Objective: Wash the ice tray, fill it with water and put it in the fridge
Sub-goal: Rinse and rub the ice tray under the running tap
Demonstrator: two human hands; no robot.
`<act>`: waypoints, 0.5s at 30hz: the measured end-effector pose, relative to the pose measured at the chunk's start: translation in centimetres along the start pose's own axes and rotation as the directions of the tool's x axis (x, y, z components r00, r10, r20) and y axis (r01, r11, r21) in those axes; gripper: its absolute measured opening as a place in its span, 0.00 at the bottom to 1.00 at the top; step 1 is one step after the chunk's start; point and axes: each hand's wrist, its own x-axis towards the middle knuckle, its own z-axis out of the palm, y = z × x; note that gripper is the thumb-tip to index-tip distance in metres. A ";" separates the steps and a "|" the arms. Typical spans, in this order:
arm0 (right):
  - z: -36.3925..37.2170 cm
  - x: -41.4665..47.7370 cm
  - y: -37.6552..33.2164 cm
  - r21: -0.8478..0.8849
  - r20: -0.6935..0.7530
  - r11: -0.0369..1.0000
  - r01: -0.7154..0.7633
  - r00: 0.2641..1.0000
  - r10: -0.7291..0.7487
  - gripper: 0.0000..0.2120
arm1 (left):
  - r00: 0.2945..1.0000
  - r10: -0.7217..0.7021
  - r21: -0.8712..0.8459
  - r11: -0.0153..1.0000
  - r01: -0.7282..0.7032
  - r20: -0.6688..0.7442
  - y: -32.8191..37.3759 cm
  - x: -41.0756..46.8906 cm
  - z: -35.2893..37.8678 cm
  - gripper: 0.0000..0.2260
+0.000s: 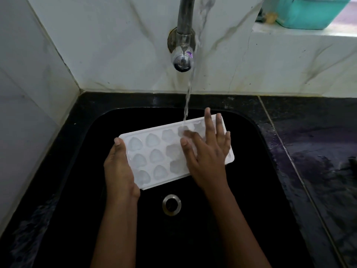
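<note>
A white ice tray (154, 151) with several rounded cups is held over the black sink (108, 132), tilted slightly. My left hand (118, 169) grips its left short end, thumb on the rim and fingers hidden underneath. Spread flat over the tray's right half lies my right hand (207, 151), its straight fingers touching the cups. Water (187, 101) runs from the metal tap (182, 35) onto the tray's far edge, just left of my right fingers.
The sink drain (171, 205) lies below the tray. A wet black counter (318, 151) stretches to the right. White marble tiles (116, 45) form the back and left walls. A teal container (309, 12) stands on the ledge at the top right.
</note>
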 end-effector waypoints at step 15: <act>0.0 -0.4 0.1 -0.212 0.061 0.977 0.013 0.998 0.000 0.26 | 0.999 -0.028 0.011 1.000 0.028 0.019 -0.5 -0.2 0.0 0.12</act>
